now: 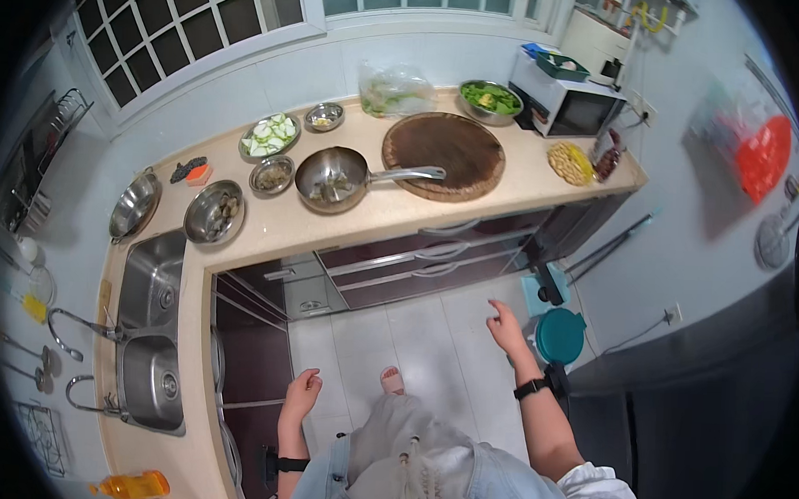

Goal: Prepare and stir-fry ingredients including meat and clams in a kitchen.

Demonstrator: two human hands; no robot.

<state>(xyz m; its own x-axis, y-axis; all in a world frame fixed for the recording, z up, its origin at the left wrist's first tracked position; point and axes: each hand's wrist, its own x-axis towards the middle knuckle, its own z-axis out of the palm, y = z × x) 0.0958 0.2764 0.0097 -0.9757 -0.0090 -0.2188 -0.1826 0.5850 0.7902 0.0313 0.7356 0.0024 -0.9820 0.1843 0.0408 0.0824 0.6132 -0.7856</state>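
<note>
My left hand (303, 394) hangs over the floor beside the left cabinet, fingers loosely curled and holding nothing. Out ahead, my right hand (505, 328) is raised above the floor near a teal-lidded bin (560, 335), its index finger extended and nothing in its grasp. Neither hand touches the counter. On that counter stands a steel saucepan (332, 180) with some food inside. The pan's handle (409, 174) reaches over a round wooden chopping board (444, 151). To its left are a small steel bowl (272, 175), a plate of cut green-and-white vegetable (269, 135) and a larger steel bowl (215, 211) with food pieces.
A double sink (153, 379) with two faucets lies left, near an orange bottle (136, 485). Leafy greens fill a bowl (490, 101) beside a microwave (566, 106). Bagged food (570, 163) sits at the counter's right end. A dark appliance (699, 423) flanks my right arm.
</note>
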